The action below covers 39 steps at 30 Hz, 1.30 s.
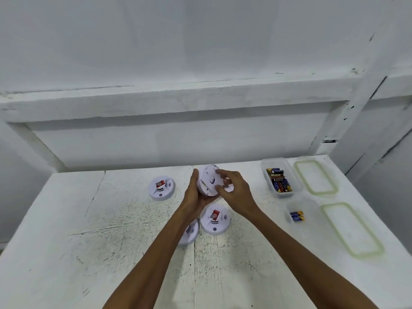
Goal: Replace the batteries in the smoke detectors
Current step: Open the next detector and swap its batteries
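Observation:
A white round smoke detector (208, 179) is lifted off the table and tilted on edge, back side toward me. My left hand (194, 195) cups it from the left and below. My right hand (234, 188) grips its right side, fingers curled over the rim and back. Three more detectors lie face up on the table: one at the left (161, 188), one near me (215, 219), and one (189, 234) partly hidden under my left forearm. A further detector (227, 185) shows behind my right hand's fingers.
At the right stands a clear tub (265, 166) holding several batteries (278, 179). A smaller clear tub (289, 207) holds two blue-and-yellow batteries (297, 216). Two lids (315, 177) (352, 229) lie beside them. A white wall ledge runs behind the table.

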{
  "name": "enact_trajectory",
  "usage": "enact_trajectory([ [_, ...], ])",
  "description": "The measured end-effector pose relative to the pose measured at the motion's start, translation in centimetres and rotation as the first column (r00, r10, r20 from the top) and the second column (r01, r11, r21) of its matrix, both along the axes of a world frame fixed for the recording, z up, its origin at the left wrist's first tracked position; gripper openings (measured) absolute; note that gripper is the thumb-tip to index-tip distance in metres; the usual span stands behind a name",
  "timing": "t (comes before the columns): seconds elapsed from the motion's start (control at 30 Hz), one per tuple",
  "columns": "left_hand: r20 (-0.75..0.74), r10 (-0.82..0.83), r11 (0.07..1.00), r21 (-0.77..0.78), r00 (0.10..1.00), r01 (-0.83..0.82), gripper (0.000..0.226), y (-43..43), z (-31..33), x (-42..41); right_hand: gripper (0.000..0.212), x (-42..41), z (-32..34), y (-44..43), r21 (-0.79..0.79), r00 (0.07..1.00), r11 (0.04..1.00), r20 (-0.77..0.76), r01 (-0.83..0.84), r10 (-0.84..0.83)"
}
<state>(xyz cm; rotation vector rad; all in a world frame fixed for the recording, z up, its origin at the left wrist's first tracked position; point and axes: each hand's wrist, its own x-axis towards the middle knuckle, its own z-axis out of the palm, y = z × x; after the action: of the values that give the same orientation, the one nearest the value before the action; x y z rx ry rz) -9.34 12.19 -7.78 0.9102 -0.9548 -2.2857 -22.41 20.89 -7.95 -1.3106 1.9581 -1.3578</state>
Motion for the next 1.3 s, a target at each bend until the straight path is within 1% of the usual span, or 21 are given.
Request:
enact_trajectory([
  [0.07,-0.038,0.026,0.999,0.047,0.999,-0.024,0.065,-0.1,-0.2,0.2,0.05,0.1,-0.2,-0.2,0.004,0.999,0.999,-0.037,-0.04,0.04],
  [0.2,0.017,0.022,0.997,0.07,1.0,-0.023,0.066,-0.8,-0.6,0.7,0.058,0.6,-0.7,-0.5,0.003,0.992,0.999,-0.123,-0.035,0.035],
  [0.33,-0.033,0.034,0.994,0.105,0.999,-0.031,0.067,-0.9,-0.8,1.0,0.067,1.2,-0.6,-0.8,0.014,0.976,0.999,-0.215,-0.036,0.039],
  [0.43,-0.069,0.038,0.995,0.1,0.997,-0.03,0.069,-1.0,-0.8,1.1,0.067,1.8,-0.2,-0.8,-0.032,0.984,0.999,-0.177,0.008,-0.014],
  [0.5,-0.098,0.048,0.997,0.067,0.994,-0.042,0.064,-1.0,-0.8,1.1,0.066,2.3,0.2,-0.9,-0.049,0.986,0.997,-0.154,0.057,-0.064],
  [0.57,-0.111,0.077,0.997,0.035,0.991,-0.074,0.058,-0.7,-1.0,0.9,0.064,3.0,0.7,-1.0,-0.042,0.98,0.994,-0.171,0.096,-0.102],
  [0.63,-0.128,0.121,0.993,0.03,0.984,-0.118,0.059,-0.3,-1.1,0.7,0.063,3.8,1.1,-1.0,-0.02,0.967,0.992,-0.22,0.124,-0.125],
  [0.77,-0.228,0.125,0.989,0.105,0.966,-0.103,0.067,-0.1,-1.4,0.2,0.063,4.5,1.0,-0.6,-0.015,0.962,0.986,-0.218,0.166,-0.166],
  [0.87,-0.239,0.107,0.989,0.127,0.965,-0.078,0.067,-0.3,-1.7,0.0,0.064,4.5,0.7,-0.3,-0.023,0.959,0.979,-0.2,0.202,-0.203],
  [0.97,-0.244,0.124,0.985,0.144,0.962,-0.091,0.063,0.2,-2.0,-0.5,0.064,4.6,0.8,-0.1,-0.028,0.951,0.973,-0.209,0.228,-0.229],
  [1.07,-0.284,0.129,0.979,0.188,0.95,-0.077,0.059,0.8,-2.6,-0.7,0.062,4.4,0.8,0.2,-0.012,0.948,0.976,-0.236,0.216,-0.213],
  [1.13,-0.292,0.106,0.981,0.188,0.951,-0.052,0.058,1.0,-2.8,-0.8,0.062,4.0,0.6,0.8,0.013,0.948,0.981,-0.26,0.191,-0.181],
  [1.2,-0.287,0.074,0.985,0.171,0.955,-0.025,0.057,1.1,-2.9,-0.9,0.062,3.3,0.5,1.5,0.037,0.957,0.987,-0.255,0.155,-0.141],
  [1.3,-0.283,0.049,0.983,0.184,0.958,0.004,0.056,1.1,-2.9,-1.0,0.063,2.7,0.7,2.1,0.085,0.96,0.99,-0.267,0.116,-0.09],
])
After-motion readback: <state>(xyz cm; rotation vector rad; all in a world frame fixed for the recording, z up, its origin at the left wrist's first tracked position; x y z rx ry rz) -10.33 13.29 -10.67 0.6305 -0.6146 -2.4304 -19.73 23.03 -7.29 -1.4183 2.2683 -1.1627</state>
